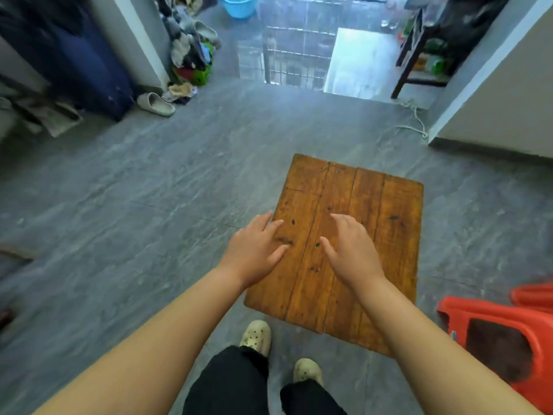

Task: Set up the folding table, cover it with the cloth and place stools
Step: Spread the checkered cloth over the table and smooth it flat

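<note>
A small wooden folding table (392, 223) with a worn plank top stands on the grey floor right in front of me. My left hand (254, 250) hovers over its left edge, fingers relaxed and spread. My right hand (353, 250) is above the middle of the top, fingers loosely extended, holding nothing. I cannot tell whether either hand touches the wood. Red plastic stools (496, 333) lie at the lower right beside the table. No cloth is in view.
My two feet in pale clogs (257, 336) stand just before the table. A dark blue suitcase (89, 67), a slipper (155, 104) and a pile of clothes (191, 55) sit at the back left. A wall corner (478, 115) juts in at the right.
</note>
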